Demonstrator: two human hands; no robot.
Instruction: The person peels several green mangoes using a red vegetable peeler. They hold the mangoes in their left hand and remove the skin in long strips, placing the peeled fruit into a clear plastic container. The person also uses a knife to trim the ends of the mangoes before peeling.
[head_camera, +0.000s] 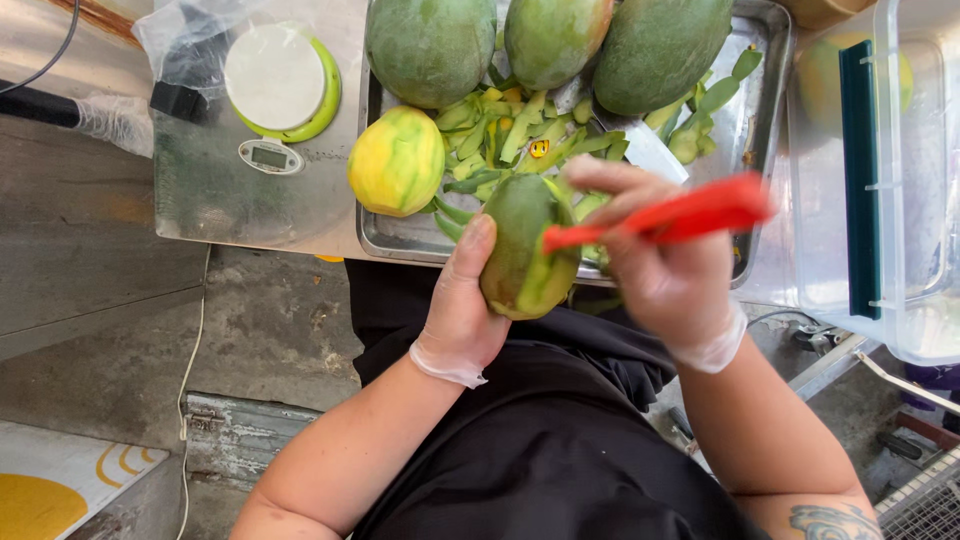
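From the head camera I look straight down on a green mango (522, 245) held above my lap, just at the near edge of the metal tray (765, 60). Its skin is mostly dark green, with a paler yellow-green strip showing on the lower right side where the peel is off.

My left hand (462, 305), in a thin clear glove, cups the mango from the left; the grip is closed around the fruit, thumb lying up along its side. My right hand (660, 265), gloved too, has its grip closed on a red peeler (670, 218), whose front end touches the mango's upper right side. The peeler is blurred, so I cannot make out its blade.

The tray sits on the counter (60, 230) and holds three large unpeeled green mangoes (430, 45) along its far side, one peeled mango (397, 160) of yellow flesh with green streaks at its left edge, and a heap of green peel strips (510, 135) in the middle.

Left of the tray stands a small kitchen scale (275, 85) with a white round plate and green rim, partly covered by clear plastic. To the right stands a clear plastic box (905, 180) with a dark green strip; something yellow-green shows dimly through its wall.
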